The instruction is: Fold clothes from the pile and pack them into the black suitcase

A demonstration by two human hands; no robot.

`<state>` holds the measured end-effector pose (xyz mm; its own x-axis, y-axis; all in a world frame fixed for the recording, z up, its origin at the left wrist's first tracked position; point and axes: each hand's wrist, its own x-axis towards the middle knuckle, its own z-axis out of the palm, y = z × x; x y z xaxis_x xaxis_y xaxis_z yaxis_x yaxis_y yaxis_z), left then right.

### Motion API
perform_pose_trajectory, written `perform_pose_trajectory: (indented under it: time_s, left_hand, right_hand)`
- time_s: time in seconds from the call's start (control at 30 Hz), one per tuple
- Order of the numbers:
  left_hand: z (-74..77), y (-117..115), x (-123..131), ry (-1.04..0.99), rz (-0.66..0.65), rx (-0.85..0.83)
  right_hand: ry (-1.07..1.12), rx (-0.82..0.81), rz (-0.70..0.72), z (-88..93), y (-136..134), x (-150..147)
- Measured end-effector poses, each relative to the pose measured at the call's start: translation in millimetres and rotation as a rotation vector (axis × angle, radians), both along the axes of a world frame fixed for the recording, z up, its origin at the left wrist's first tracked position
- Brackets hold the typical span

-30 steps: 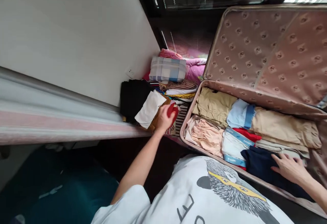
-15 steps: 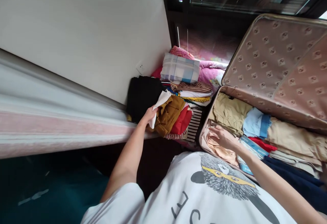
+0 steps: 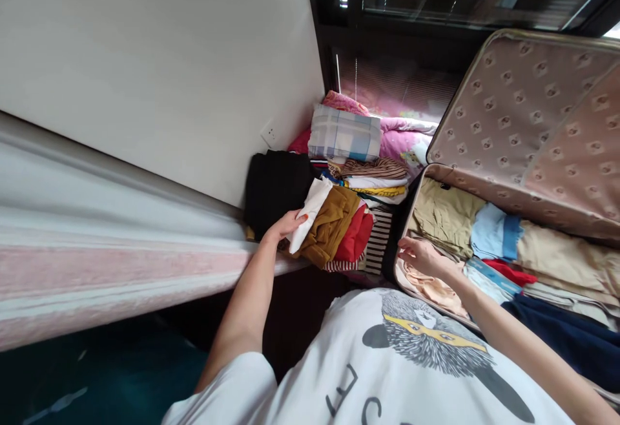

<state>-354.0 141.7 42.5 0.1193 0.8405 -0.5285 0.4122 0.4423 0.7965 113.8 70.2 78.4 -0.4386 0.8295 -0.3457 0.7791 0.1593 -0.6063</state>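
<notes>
My left hand (image 3: pixel 285 226) is closed on the edge of a small folded white cloth (image 3: pixel 312 210), thumb on top. The white cloth lies over a mustard-brown garment (image 3: pixel 335 231) on a pile of clothes. Beside that pile are a folded black garment (image 3: pixel 276 189), a red garment (image 3: pixel 356 236) and black-and-white striped fabric (image 3: pixel 379 241). My right hand (image 3: pixel 420 256) hovers at the left rim of an open suitcase (image 3: pixel 489 176), fingers loosely bent with nothing visible in them. Below it, inside the case, lies a peach garment (image 3: pixel 433 286).
Folded clothes fill the suitcase, among them khaki trousers (image 3: pixel 448 212), a light blue piece (image 3: pixel 489 231) and a navy garment (image 3: pixel 557 331). A plaid pillow (image 3: pixel 343 133) and pink bedding (image 3: pixel 400 141) lie by the window. A pale curtain (image 3: pixel 121 270) hangs at left.
The white cloth now lies flatter and wider across the mustard-brown garment. My right hand has moved left from over the peach garment to the suitcase rim. The view has shifted slightly.
</notes>
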Motion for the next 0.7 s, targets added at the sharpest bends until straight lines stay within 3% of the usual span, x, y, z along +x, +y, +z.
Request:
perform_pose_trajectory:
  time_s: [0.2,0.4,0.53,0.63,0.7]
  left_hand:
    - [0.0,0.6,-1.9,-0.004,0.034,0.017]
    - [10.1,5.2,21.1,0.474,-0.045,0.178]
    - [41.8,2.5,21.1,0.583,-0.087,0.276]
    - [76.2,-0.6,24.4,0.558,-0.099,0.31]
    - [100.4,-1.6,39.8,0.504,-0.145,0.353]
  right_hand:
    - [-0.035,0.017,-0.049,9.1,-5.4,-3.9]
    - [-0.026,0.115,-0.199,26.9,-10.4,-25.2]
    - [0.31,-0.051,-0.311,46.2,-16.7,-48.6]
    - [0.644,-0.337,-0.351,58.8,-23.3,-61.7]
    - [0.849,-0.539,-0.397,65.1,-25.3,-62.7]
